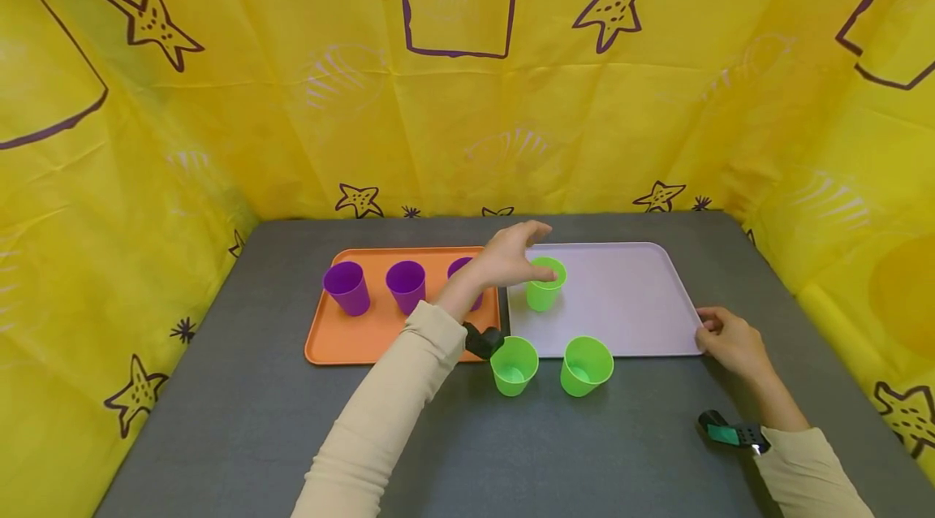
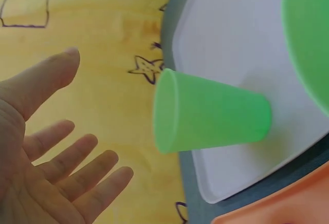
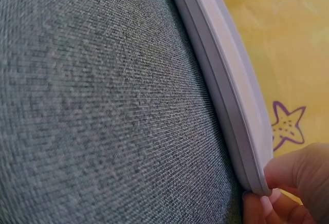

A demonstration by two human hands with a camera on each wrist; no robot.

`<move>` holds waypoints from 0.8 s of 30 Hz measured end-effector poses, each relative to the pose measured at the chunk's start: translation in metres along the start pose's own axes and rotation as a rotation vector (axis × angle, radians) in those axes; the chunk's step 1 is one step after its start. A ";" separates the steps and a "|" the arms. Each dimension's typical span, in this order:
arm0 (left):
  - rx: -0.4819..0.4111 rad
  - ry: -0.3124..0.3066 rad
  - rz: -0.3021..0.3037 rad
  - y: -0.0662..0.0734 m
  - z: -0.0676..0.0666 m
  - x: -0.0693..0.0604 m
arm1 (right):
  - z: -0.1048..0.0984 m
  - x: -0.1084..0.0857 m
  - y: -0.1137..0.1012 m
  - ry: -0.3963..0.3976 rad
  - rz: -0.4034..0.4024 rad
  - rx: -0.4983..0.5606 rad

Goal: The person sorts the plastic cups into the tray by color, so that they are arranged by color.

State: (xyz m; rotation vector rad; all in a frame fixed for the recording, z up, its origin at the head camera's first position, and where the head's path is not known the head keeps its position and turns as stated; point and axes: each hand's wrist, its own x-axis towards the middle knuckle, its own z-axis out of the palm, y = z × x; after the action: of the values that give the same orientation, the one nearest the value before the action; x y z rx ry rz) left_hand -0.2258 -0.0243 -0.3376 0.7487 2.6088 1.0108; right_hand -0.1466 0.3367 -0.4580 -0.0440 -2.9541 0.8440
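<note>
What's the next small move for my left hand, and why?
Probably reach your open left hand toward one of the two green cups on the dark table: both stand off the lilac tray, while the third green cup already stands on it, ungripped.

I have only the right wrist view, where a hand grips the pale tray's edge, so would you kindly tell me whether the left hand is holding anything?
Observer: No, the left wrist view shows a gap between the left hand and the green cup standing on the pale tray.
Operator: Thank you; are there any other green cups outside that tray?
Observer: Yes, two more green cups stand on the table, just in front of the tray's near edge.
</note>
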 end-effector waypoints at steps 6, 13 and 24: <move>-0.027 0.017 0.070 0.003 -0.007 -0.011 | 0.001 0.000 0.001 -0.009 0.002 0.008; -0.041 0.001 0.132 0.001 -0.007 -0.028 | 0.001 0.000 0.001 -0.021 0.009 0.014; -0.020 -0.115 0.219 -0.010 0.008 -0.058 | 0.001 0.000 0.002 -0.022 0.021 0.007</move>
State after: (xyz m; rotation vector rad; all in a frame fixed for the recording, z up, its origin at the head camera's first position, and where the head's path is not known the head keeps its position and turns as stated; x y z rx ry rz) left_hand -0.1777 -0.0580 -0.3481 1.0734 2.4550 1.0162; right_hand -0.1464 0.3380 -0.4601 -0.0655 -2.9757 0.8630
